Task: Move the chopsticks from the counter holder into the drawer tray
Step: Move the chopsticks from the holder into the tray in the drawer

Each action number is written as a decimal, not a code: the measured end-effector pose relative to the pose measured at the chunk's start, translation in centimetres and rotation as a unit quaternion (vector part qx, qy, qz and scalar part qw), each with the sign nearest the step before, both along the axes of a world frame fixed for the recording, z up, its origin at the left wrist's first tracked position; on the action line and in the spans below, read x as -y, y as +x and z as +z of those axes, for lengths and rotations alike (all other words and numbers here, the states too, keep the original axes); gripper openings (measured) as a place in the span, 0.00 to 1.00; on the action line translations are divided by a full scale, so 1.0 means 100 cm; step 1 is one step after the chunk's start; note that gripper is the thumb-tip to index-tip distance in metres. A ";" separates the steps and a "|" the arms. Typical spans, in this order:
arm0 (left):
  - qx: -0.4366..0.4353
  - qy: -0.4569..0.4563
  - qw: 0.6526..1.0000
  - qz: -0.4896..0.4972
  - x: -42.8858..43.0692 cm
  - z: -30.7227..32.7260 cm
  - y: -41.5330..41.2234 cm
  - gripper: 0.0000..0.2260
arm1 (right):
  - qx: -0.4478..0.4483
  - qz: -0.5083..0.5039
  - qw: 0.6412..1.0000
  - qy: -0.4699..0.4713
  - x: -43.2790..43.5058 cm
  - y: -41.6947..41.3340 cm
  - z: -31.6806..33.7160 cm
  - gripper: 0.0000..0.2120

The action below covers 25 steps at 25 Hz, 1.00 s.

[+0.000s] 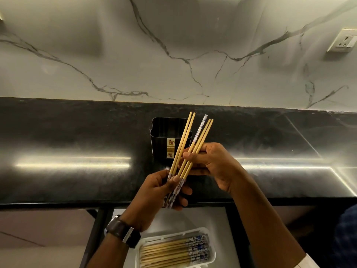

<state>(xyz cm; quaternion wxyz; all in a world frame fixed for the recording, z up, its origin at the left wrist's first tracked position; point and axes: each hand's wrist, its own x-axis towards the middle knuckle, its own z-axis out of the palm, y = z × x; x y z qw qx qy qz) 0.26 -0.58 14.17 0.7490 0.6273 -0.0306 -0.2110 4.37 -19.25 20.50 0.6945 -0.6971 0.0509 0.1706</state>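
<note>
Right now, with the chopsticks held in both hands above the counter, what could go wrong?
1. The chopsticks fan apart, and one is turned the other way; a loose one could slip from the left hand or right hand.
2. The tray below already holds many chopsticks, so the added ones may lie crooked or roll out.

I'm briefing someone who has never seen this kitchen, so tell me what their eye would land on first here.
First, the fan of chopsticks held over the black counter at centre frame, the left hand gripping the patterned ends and the right hand pinching the shafts. Just behind stands the black holder. At the bottom, a white tray in the open drawer already holds a row of chopsticks.
</note>
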 end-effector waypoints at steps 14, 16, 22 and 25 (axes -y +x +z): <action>0.035 0.113 0.993 -0.029 -0.022 -0.016 -0.014 0.11 | -0.010 -0.019 1.000 0.019 0.009 -0.003 0.006 0.04; 0.022 0.105 0.994 -0.035 -0.024 -0.017 -0.015 0.11 | 0.001 -0.016 1.000 0.006 0.012 -0.001 0.007 0.08; 0.027 0.133 0.989 -0.055 -0.030 -0.022 -0.014 0.10 | 0.053 -0.003 0.994 -0.092 0.025 0.014 0.016 0.12; 0.029 0.136 0.988 -0.061 -0.033 -0.028 -0.018 0.10 | 0.088 -0.114 0.987 -0.065 0.031 0.016 0.016 0.11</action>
